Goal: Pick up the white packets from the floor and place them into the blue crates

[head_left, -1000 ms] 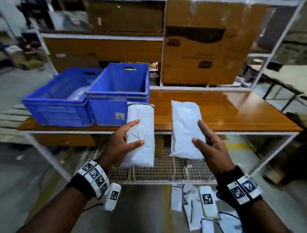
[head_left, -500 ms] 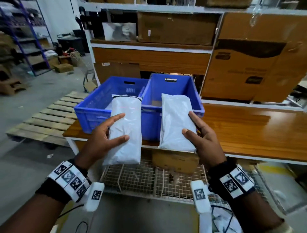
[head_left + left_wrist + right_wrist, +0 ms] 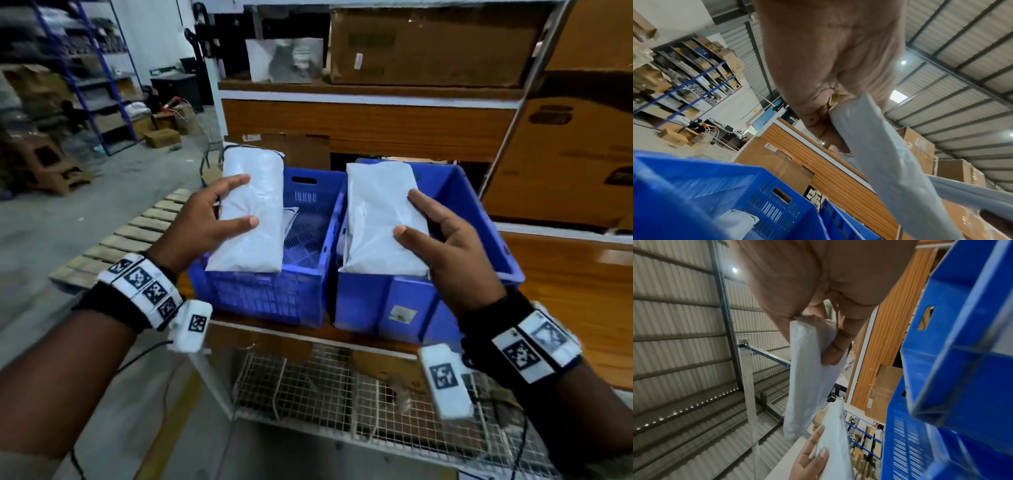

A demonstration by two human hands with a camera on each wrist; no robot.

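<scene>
Two blue crates stand side by side on a wooden shelf: the left crate (image 3: pixel 260 301) and the right crate (image 3: pixel 387 308). My left hand (image 3: pixel 219 219) grips a white packet (image 3: pixel 253 212) above the left crate, thumb on top and fingers underneath. Over the right crate my right hand (image 3: pixel 435 236) holds a second white packet (image 3: pixel 376 219) the same way. Another white packet (image 3: pixel 735 222) lies on the left crate's floor. In the left wrist view the held packet (image 3: pixel 890 170) hangs from my palm over the crate (image 3: pixel 694 186). In the right wrist view fingers pinch the packet (image 3: pixel 807 378) beside the crate (image 3: pixel 962 369).
The wooden shelf (image 3: pixel 565 291) runs to the right of the crates. Below it lies a wire-mesh rack (image 3: pixel 325 394). Large cardboard boxes (image 3: pixel 428 44) fill the shelves behind. A wooden pallet (image 3: pixel 130 236) lies on the floor at the left, with racking (image 3: pixel 85 78) beyond.
Both hands carried their packets up and leftward from in front of the shelf edge to above the two crates. The view turned left; the floor packets have left the frame.
</scene>
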